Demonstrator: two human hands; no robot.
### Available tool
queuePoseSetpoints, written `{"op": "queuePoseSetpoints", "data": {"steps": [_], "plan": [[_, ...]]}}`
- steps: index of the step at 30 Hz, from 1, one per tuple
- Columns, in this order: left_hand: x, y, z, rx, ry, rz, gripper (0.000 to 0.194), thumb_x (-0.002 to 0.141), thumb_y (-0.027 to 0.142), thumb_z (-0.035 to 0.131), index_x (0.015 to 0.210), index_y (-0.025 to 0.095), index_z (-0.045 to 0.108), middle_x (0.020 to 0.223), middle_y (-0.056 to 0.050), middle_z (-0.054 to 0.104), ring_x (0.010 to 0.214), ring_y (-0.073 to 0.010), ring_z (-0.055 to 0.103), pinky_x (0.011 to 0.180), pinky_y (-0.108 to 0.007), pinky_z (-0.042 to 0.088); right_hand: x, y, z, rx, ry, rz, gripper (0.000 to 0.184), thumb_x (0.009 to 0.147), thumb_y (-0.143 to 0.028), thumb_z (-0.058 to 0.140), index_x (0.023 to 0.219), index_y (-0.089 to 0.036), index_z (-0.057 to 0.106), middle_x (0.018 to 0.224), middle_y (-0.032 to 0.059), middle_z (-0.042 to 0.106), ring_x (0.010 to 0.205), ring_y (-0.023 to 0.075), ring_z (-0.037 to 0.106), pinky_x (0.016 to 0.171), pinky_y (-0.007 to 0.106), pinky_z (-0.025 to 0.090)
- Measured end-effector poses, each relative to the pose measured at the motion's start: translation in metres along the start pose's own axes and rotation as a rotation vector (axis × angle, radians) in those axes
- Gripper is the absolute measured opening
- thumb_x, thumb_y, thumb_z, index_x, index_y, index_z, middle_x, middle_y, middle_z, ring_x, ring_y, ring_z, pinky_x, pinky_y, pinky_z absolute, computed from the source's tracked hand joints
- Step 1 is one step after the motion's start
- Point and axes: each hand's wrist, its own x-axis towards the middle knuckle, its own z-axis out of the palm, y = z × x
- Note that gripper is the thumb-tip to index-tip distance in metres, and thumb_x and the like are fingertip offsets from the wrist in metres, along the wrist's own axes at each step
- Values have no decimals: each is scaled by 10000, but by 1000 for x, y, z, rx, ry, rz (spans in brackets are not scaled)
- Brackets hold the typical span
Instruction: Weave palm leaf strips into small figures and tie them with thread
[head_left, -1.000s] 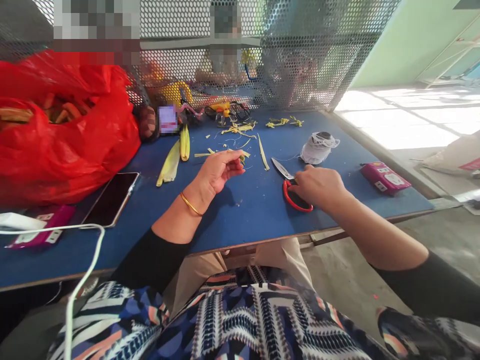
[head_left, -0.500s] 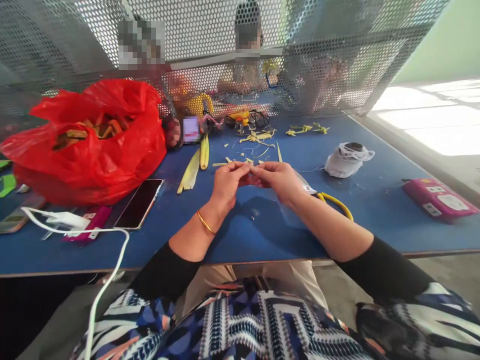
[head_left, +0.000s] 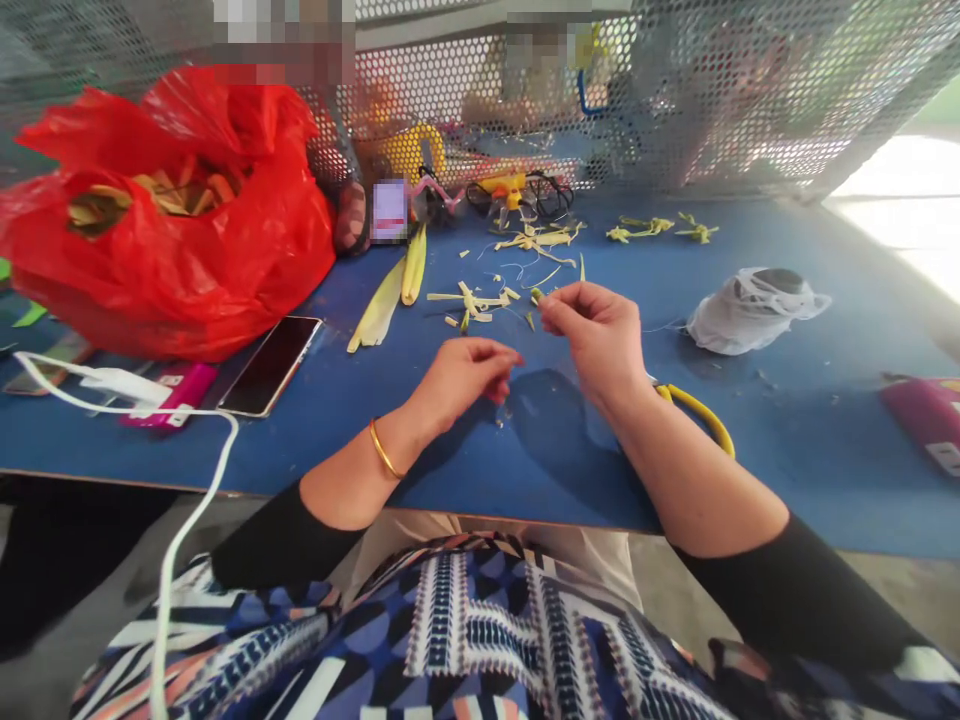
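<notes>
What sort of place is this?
Probably a shared craft workspace, though I can't be sure: pale plant-like strips scattered on a blue worktable, and a perforated screen with someone visible behind it.

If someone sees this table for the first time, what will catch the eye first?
Probably the big red bag, standing open on the left of the blue table. Near the middle, the right hand pinches a small green piece. To its right stands a crumpled white bag.
</notes>
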Motion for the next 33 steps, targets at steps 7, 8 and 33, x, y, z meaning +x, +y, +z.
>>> {"op": "queuePoseSetpoints", "data": {"steps": [7, 8, 33], "plan": [[19, 20, -43, 224, 227, 134, 138, 712, 106, 790, 621, 171, 710, 494, 18, 583, 439, -82, 533, 448, -179, 316, 1, 3, 0, -38, -15, -3, 180, 725, -348, 644, 641, -202, 581, 609, -19, 544, 613, 116, 474, 616, 278, 398], [30, 22, -48, 280, 327, 139, 180, 748, 158, 777, 595, 175, 684, 459, 24, 536, 455, -91, 536, 452, -177, 307, 1, 3, 0, -44, -9, -5, 182, 724, -348, 644, 635, -203, 578, 605, -21, 539, 610, 116, 467, 616, 278, 395], [20, 12, -18, -145, 73, 237, 233, 655, 314, 805, 681, 167, 625, 657, -3, 700, 523, -98, 605, 464, -196, 358, -4, -1, 7, 355, -104, 212, 244, 609, -400, 822, 630, -212, 668, 897, 25, 702, 803, 145, 625, 709, 281, 473]]}}
